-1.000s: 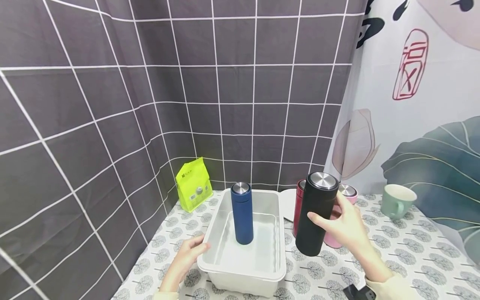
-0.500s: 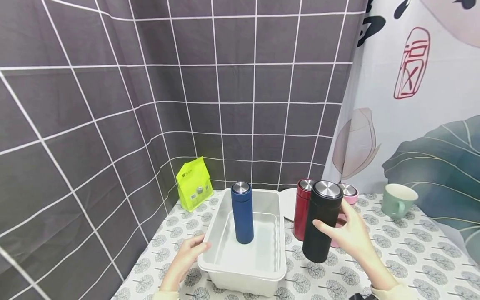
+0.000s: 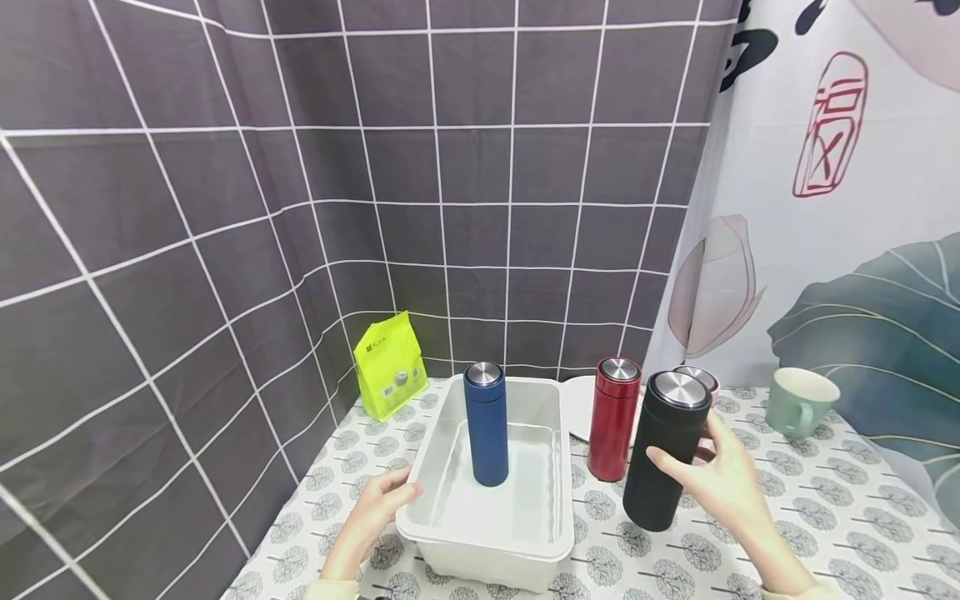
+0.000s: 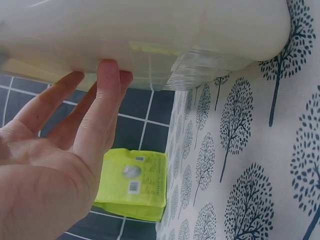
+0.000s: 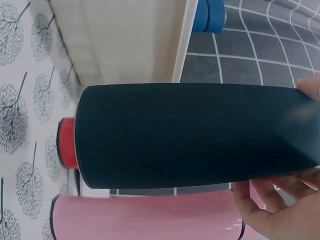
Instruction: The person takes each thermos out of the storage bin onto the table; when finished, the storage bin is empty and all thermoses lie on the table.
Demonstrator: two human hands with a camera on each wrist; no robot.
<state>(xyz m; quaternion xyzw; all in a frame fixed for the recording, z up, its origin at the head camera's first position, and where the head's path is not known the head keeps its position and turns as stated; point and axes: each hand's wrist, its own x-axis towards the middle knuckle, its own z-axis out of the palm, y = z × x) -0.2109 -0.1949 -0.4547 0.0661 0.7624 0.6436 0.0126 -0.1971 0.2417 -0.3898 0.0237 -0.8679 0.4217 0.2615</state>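
Observation:
In the head view my right hand [image 3: 726, 483] grips a black thermos bottle [image 3: 663, 458] with a shiny steel lid, thumb in front and fingers behind. The right wrist view shows its dark body [image 5: 190, 135] lying across the picture, with a pink bottle [image 5: 150, 217] alongside it. My left hand [image 3: 377, 510] is at the left side of a white plastic bin [image 3: 487, 554]; in the left wrist view its extended fingers [image 4: 95, 120] touch the bin's wall [image 4: 150, 40]. A blue thermos [image 3: 487, 433] stands upright inside the bin.
A red thermos [image 3: 613, 425] stands right of the bin, before a white plate-like item [image 3: 577, 404]. The pink bottle is mostly hidden behind the black one. A green mug [image 3: 801, 402] stands at the right, a lime-green bag [image 3: 388, 367] at the back left by the dark checked curtain [image 3: 480, 233].
My right hand has moved the black thermos rightwards and slightly towards me, uncovering the red thermos. The left hand and the bin have stayed in place.

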